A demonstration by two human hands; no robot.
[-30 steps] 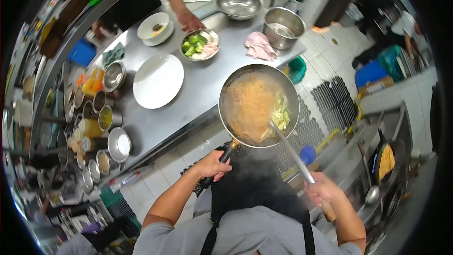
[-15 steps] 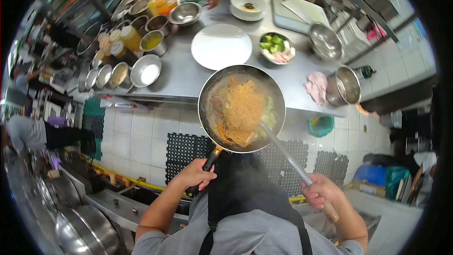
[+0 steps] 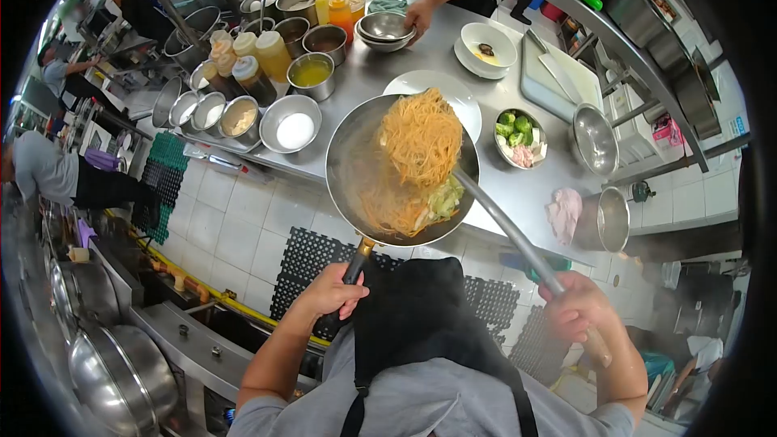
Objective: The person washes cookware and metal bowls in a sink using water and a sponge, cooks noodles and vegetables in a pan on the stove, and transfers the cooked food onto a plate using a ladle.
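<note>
My left hand (image 3: 333, 291) is wrapped round the black handle of a frying pan (image 3: 344, 166), which I hold up at the table's edge. Cooked noodles (image 3: 422, 133) are heaped high at the pan's far side, with more noodles and pale green cabbage (image 3: 443, 198) lower in it. Closed on a long-handled metal cooking tool (image 3: 510, 231) with a wooden end is my right hand (image 3: 576, 305). The tool's head is hidden under the noodles. Beyond the pan, a white plate (image 3: 469, 105) lies on the table, partly covered by the pan and noodles.
On the steel table (image 3: 348, 133) stand sauce bottles (image 3: 271, 57), a bowl of white powder (image 3: 291, 125), a bowl of broccoli and pale pieces (image 3: 518, 137), and a cutting board (image 3: 558, 69) with a knife. Across it, a co-worker's hand (image 3: 419, 16) touches stacked metal bowls (image 3: 384, 28).
The pan has moved forward so that it overlaps the plate. The noodles have been gathered and raised toward its far side by the tool. The co-worker's hand has moved onto the metal bowls.
</note>
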